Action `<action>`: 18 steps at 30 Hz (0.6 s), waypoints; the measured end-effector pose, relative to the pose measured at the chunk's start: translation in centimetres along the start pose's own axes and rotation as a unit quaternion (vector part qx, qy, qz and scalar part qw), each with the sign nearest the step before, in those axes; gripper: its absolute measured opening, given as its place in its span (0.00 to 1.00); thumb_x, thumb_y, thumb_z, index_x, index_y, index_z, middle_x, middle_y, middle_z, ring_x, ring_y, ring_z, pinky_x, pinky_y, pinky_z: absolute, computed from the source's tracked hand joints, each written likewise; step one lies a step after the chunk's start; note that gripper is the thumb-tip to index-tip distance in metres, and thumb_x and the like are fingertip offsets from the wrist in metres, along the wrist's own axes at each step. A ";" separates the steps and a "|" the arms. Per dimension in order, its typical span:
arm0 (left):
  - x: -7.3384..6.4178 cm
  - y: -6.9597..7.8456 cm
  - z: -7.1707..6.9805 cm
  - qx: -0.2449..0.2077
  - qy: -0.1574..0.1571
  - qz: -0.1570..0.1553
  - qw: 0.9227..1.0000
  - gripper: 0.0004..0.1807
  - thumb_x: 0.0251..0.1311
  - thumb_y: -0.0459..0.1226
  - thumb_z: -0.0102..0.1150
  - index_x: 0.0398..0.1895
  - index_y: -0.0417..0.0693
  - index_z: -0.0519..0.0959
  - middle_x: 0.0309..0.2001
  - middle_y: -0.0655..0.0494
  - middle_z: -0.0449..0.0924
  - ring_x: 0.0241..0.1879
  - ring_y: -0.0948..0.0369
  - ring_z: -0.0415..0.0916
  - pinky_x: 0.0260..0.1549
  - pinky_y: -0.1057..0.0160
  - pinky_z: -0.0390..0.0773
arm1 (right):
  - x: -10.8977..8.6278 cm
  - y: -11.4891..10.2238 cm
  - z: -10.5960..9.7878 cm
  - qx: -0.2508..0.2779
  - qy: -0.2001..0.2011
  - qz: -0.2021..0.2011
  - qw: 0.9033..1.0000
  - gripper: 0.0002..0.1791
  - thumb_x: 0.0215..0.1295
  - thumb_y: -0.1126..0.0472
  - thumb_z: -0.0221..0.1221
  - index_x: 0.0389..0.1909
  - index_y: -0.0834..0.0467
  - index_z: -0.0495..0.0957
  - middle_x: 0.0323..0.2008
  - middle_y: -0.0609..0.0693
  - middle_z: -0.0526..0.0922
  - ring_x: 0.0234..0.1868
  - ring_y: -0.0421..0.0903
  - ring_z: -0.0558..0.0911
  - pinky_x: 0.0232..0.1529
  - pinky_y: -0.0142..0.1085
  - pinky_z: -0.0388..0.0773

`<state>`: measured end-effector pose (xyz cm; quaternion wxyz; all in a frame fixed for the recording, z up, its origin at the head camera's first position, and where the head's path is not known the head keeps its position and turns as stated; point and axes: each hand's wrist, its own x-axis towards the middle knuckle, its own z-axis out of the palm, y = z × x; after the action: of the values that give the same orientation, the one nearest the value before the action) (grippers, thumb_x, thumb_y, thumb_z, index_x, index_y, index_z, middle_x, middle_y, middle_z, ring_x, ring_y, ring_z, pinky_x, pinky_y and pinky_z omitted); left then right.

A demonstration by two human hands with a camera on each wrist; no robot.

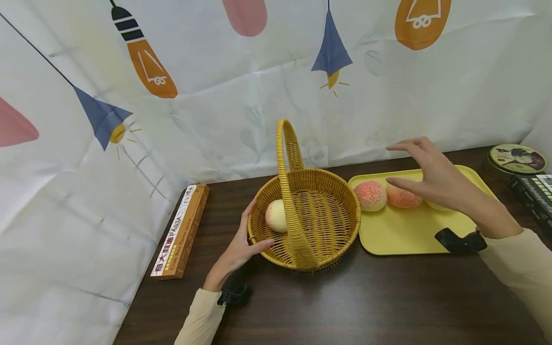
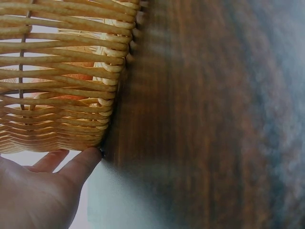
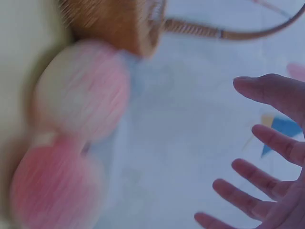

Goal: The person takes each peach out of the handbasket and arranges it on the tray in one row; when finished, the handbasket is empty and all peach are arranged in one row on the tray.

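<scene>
A yellow woven basket (image 1: 336, 184) with a tall arched handle stands on the dark table. Inside it, towards the left, lies one pale peach (image 1: 276, 216). My left hand (image 1: 239, 244) holds the basket's left edge, thumb over the rim and fingers along the outer wall. My right hand (image 1: 435, 175) hovers above the yellow tray (image 1: 401, 237) with fingers spread and nothing in them. On that tray lie a pink peach (image 1: 370, 195), an orange-pink peach (image 1: 404, 195) partly behind the hand, and a pale yellow fruit mostly hidden by the wrist.
A long pasta box (image 1: 181, 232) lies left of the basket. At the far right are a round tin (image 1: 517, 159) and a black box (image 1: 534, 196). A white patterned cloth (image 1: 215, 134) hangs behind the table and along its left side.
</scene>
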<state>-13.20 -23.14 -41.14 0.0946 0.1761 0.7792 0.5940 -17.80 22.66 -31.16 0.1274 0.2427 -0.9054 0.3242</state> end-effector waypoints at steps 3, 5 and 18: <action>-0.1 0.0 0.1 0.002 0.003 -0.001 1.000 0.60 0.65 0.45 0.71 0.86 0.66 0.34 0.84 0.46 0.37 0.76 0.41 0.57 0.65 0.49 0.71 | 1.9 -3.2 1.1 0.046 -0.008 -0.066 0.997 0.34 0.60 0.65 0.76 0.67 0.59 0.76 0.64 0.61 0.71 0.64 0.61 0.71 0.59 0.62 0.68; -0.2 -0.1 0.1 0.003 0.003 -0.002 1.000 0.60 0.65 0.45 0.71 0.86 0.66 0.34 0.84 0.46 0.37 0.76 0.41 0.58 0.64 0.53 0.72 | 3.2 -5.3 2.3 0.078 -0.032 -0.096 0.992 0.31 0.62 0.64 0.75 0.66 0.57 0.77 0.63 0.57 0.73 0.65 0.57 0.72 0.61 0.60 0.69; -0.1 0.1 0.2 0.006 0.003 -0.003 1.000 0.59 0.67 0.47 0.70 0.86 0.66 0.34 0.83 0.45 0.38 0.75 0.41 0.58 0.66 0.41 0.69 | 10.0 -12.3 11.3 0.121 -0.230 -0.169 0.951 0.29 0.65 0.67 0.70 0.66 0.66 0.77 0.64 0.61 0.77 0.63 0.58 0.77 0.61 0.51 0.75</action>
<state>-13.08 -23.00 -41.10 0.0933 0.1724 0.7837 0.5894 -20.70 3.52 -29.36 -0.0618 0.4740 -0.8096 0.3406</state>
